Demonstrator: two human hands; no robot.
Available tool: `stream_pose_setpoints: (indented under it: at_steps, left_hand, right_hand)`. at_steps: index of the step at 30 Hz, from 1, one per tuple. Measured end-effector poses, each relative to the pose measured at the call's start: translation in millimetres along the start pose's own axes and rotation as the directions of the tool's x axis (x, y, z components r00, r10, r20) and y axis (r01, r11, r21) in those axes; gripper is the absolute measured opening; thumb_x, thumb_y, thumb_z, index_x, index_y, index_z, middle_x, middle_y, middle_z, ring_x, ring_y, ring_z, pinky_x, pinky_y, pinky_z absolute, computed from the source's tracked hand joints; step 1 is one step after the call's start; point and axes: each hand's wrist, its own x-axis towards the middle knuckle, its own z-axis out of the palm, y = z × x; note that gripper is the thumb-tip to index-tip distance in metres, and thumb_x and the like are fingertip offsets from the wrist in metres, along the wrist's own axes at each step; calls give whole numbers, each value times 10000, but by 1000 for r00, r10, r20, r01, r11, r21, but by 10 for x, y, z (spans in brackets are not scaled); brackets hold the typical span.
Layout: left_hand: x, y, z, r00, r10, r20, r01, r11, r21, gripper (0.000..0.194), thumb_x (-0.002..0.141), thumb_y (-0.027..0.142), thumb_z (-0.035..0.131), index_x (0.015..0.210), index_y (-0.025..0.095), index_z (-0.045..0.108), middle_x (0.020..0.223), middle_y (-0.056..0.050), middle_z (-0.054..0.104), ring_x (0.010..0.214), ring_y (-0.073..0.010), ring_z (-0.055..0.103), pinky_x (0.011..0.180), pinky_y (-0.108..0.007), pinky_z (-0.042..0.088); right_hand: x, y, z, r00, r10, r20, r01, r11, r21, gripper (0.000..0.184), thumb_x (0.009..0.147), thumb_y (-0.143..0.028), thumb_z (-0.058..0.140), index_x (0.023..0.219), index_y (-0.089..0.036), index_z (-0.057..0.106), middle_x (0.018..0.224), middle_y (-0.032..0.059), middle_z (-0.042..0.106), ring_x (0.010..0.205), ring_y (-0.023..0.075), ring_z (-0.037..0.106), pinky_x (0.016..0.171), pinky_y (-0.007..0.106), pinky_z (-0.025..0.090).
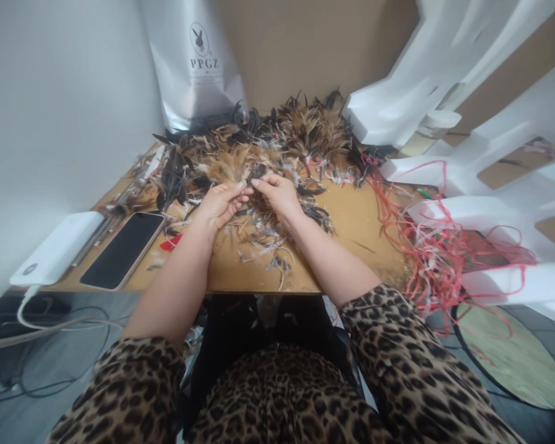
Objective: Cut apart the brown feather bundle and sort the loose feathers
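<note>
Feathers (pixel 234 161) in a big mixed heap, brown, black & white, across mid & back of the worktop (pixel 356 216). Pinched btwn thumb & index of R hand (pixel 280 196): small dark feather tuft (pixel 258 172), at heap's front part. L hand (pixel 225 202) also closed in a thumb-index pinch, just beside R fingertips, apparently on same tuft; exact grip pts too sm. & blurred to tell.

For good handling: pinch nr quill base, not soft vane, w/ light, even pressure, to avoid bent or split barbs. Hold tips of both hands close & level, for short, slow, controlled moves. No hard tugs, given likely slipping of fine quills. Separate stray strands from pinch pt first, esp. w/ so much loose fluff around; easy to catch extras by mistake. Steady forearms low for less shake.

Nearby: loose scraps (pixel 277 262) toward front edge, red scrap (pixel 170 242) L of them, then phone (pixel 123 251) lying flat, w/ white box (pixel 58 250) & attached cable (pixel 25 308) farther L. Silver bag (pixel 197 92) upright behind heap. Tangle of pink strings (pixel 428 246) at R end, partly over edge, well apart from both hands.
</note>
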Motion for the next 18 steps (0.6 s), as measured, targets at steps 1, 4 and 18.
stream_pose_setpoints:
  at_steps: [1, 4, 18]
  left_hand:
    - [4, -7, 0, 1000, -4, 2, 4, 1000, 5, 133, 691, 151, 725, 764, 68, 653, 692, -76, 692, 505, -59, 601, 443, -113, 450]
    - [11, -35, 3, 1000, -5, 13, 5, 999, 33, 140, 690, 154, 725, 774, 65, 655, 698, -84, 694, 511, -63, 608, 438, -111, 443]
    - [-12, -45, 35, 998, 52, 21, -55, 990, 128, 154, 644, 184, 756, 643, 82, 642, 581, -49, 638, 448, -42, 539, 431, -113, 416]
  right_hand:
    - [10, 14, -5, 1000, -10, 5, 11, 1000, -17, 324, 581, -423, 719, 632, -156, 544, 558, -59, 518, 519, 47, 444, 528, 181, 371]
    - [27, 51, -2, 999, -31, 13, 31, 998, -45, 313, 588, -421, 714, 654, -159, 556, 594, -50, 557, 556, 60, 487, 573, 192, 409]
    - [11, 23, 17, 999, 33, -5, -32, 999, 33, 319, 546, -388, 740, 660, -156, 553, 581, -58, 540, 559, 62, 480, 579, 199, 415]
